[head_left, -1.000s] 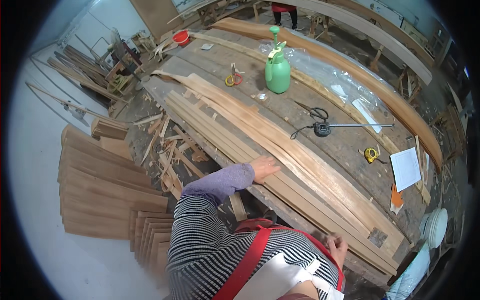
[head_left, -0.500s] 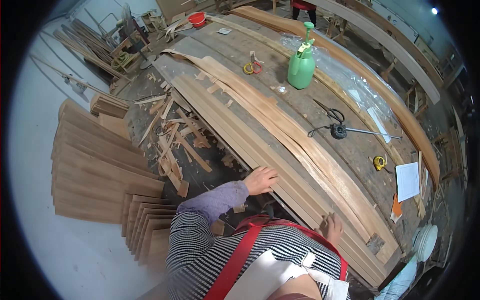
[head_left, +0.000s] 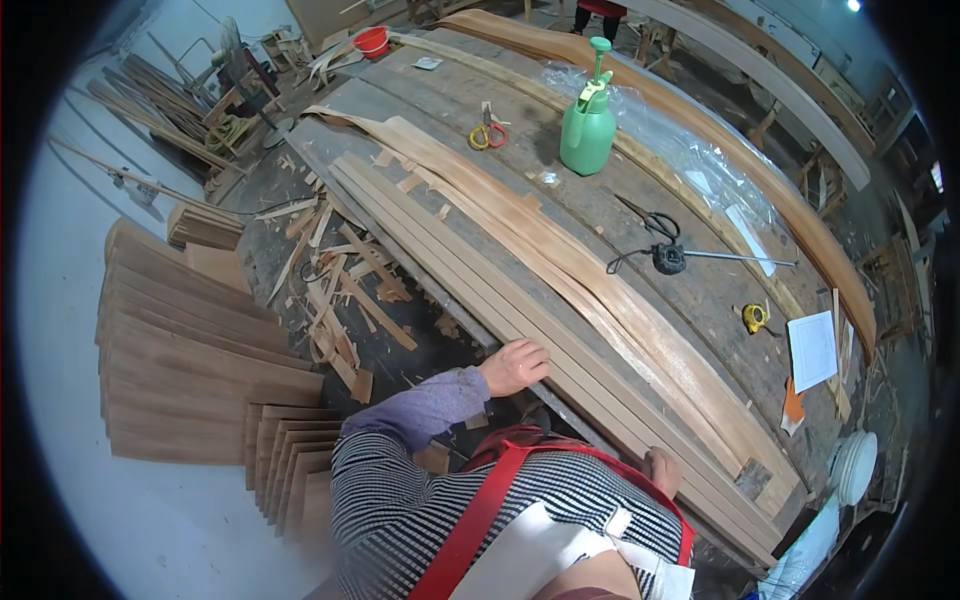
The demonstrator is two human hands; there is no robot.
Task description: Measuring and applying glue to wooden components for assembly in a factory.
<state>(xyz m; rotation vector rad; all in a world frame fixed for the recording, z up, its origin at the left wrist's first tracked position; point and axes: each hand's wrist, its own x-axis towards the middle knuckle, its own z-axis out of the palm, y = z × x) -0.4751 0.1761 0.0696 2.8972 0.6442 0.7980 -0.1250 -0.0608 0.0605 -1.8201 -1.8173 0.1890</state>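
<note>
Long, narrow strips of pale brown wood lie side by side along the near edge of a worn, grey-brown wooden workbench. The bare left hand rests on their near edge around mid-length, fingers close together and lightly curled over the wood. The bare right hand, partly covered by a red apron strap, is at the strips farther toward their right end, its visible fingers bent; from this angle I cannot tell how far either hand is closed or whether it truly grips the wood. Just beyond the strips lie thin, wavy sheets of reddish-brown wood. Farther across the bench stand or lie a green plastic spray bottle, black-handled metal scissors, a black tape measure with its blade out to the right, and a small yellow tape measure.
</note>
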